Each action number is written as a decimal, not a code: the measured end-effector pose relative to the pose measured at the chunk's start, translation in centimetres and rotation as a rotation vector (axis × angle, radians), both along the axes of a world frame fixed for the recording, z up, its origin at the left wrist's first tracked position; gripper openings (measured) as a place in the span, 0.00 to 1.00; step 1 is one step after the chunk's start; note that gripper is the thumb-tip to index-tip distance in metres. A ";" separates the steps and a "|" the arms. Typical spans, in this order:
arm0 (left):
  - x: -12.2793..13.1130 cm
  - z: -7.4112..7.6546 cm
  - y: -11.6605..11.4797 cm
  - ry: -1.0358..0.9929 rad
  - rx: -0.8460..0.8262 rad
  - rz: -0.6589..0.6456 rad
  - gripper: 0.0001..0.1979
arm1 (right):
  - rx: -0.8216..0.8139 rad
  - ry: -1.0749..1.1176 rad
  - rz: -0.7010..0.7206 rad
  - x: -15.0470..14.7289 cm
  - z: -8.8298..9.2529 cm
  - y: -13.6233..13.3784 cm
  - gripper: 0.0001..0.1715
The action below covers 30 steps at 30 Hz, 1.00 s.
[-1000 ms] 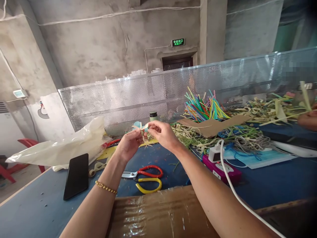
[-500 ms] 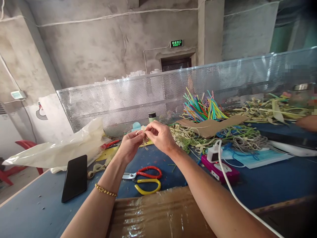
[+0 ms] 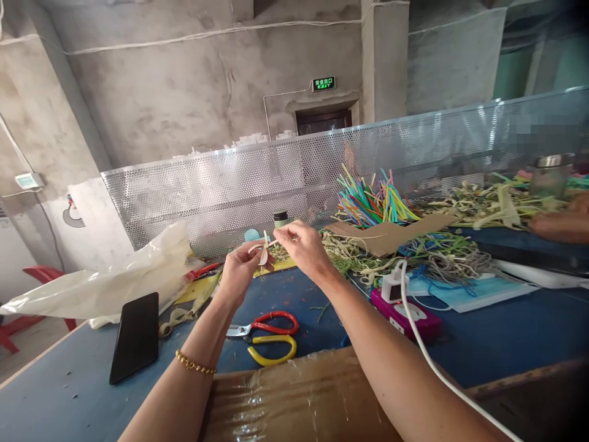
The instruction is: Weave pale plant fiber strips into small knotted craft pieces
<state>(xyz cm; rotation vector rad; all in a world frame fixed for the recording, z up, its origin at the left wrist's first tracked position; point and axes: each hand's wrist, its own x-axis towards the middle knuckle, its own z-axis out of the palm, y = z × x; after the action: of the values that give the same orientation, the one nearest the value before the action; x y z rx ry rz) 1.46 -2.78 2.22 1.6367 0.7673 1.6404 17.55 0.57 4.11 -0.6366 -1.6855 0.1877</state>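
Above the blue table, my left hand (image 3: 239, 273) pinches a small piece of folded pale strips (image 3: 264, 253), with loose ends sticking up and out. My right hand (image 3: 301, 248) is closed on one pale strip end at the right side of that piece, fingertips pressed together. The two hands are a little apart, with the piece between them. Below them lies a pair of scissors (image 3: 271, 327) with one red and one yellow handle, its blades partly behind my left wrist. What my left fingertips cover is hidden.
A cardboard box (image 3: 299, 399) is nearest me. A black phone (image 3: 135, 337) and plastic bag (image 3: 138, 270) lie left. A purple power socket (image 3: 414, 319), heaps of strips (image 3: 359, 252) and colourful pipe cleaners (image 3: 375, 199) are right. Another person's hand (image 3: 559, 221) shows far right.
My hands have moved slightly apart, so the pale strip piece shows more between them. The other person's hand at the far right has come further into view.
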 end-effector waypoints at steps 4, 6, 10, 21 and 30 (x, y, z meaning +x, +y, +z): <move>0.3 0.3 -0.5 0.085 -0.025 0.008 0.12 | -0.237 -0.010 0.252 -0.4 -0.3 0.0 0.09; 0.2 0.2 -0.5 0.095 -0.035 0.020 0.11 | -0.313 0.041 0.353 -0.4 -0.4 -0.1 0.08; -0.1 -0.1 0.0 0.121 -0.035 0.018 0.11 | -0.476 0.108 0.497 -0.3 -0.4 -0.2 0.08; 0.5 0.3 -0.7 0.115 -0.024 -0.039 0.15 | -0.515 0.258 0.569 -0.3 -0.2 -0.3 0.13; 1.3 0.1 -0.9 0.119 0.067 0.084 0.09 | -0.509 0.332 0.603 -1.3 -0.6 -0.8 0.09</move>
<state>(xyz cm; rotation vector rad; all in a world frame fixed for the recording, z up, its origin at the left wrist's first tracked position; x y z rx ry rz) 2.80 -3.65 2.36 1.7841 0.8596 1.6546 16.25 -0.19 3.54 -0.4117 -1.4620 1.1180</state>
